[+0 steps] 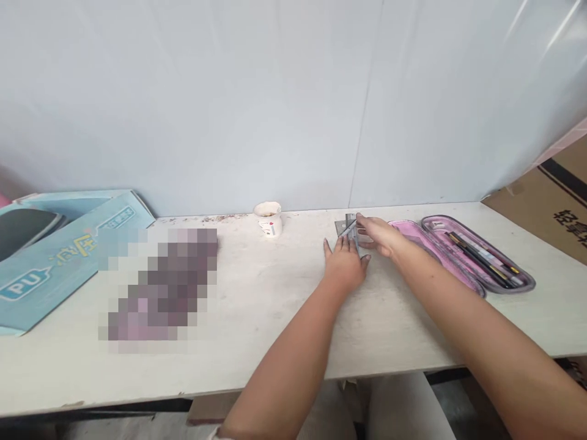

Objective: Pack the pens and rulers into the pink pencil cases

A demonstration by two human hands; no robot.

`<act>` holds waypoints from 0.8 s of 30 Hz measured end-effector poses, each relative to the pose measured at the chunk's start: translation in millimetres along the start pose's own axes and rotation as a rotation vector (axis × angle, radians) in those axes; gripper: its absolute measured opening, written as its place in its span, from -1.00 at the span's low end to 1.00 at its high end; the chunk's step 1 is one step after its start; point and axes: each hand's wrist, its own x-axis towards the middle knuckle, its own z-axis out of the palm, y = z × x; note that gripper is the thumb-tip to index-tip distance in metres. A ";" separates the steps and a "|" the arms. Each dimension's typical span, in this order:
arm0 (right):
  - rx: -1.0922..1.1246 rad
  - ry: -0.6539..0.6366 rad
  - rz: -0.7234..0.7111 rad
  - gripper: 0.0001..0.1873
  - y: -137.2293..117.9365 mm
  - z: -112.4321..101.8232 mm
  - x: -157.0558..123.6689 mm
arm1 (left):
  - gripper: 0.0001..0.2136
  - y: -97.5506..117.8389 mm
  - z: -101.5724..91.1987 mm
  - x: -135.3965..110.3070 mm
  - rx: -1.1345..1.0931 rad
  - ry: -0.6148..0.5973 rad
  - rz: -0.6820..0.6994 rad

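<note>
Strips (349, 227), grey, straight-edged, touching left hand (346, 264), right hand (375, 234); paper cup (269, 220), uneven-rimmed.

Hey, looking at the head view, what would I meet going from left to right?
Blue box, blurred purple item, cup, left hand, right hand, pencil case, cardboard box.

A desk-like work corner; whether in a home, office or workshop cannot be told. A worn, off-white tabletop (257, 299) meets a smooth, pale grey-blue panel wall (275, 110). On it are a flat grey ruler (350, 218) and an open, pink-lined, oblong pencil case (458, 273) with slim black pens (480, 260). A brown cardboard carton (550, 198) and light-blue printed cardboard box (68, 275) suggest storage.
</note>
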 end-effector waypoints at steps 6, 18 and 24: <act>-0.239 0.048 -0.042 -0.74 12.6 7.3 -0.1 | -0.38 4.9 -1.0 -5.2 -0.106 0.057 0.027; -0.476 0.363 -0.453 -0.58 33.1 -63.8 -58.9 | -0.33 42.5 -12.5 -21.5 -0.366 0.105 0.382; -0.557 0.404 -0.492 -0.58 67.8 -105.9 -74.6 | -0.41 82.6 -7.8 -23.9 -0.223 0.011 0.413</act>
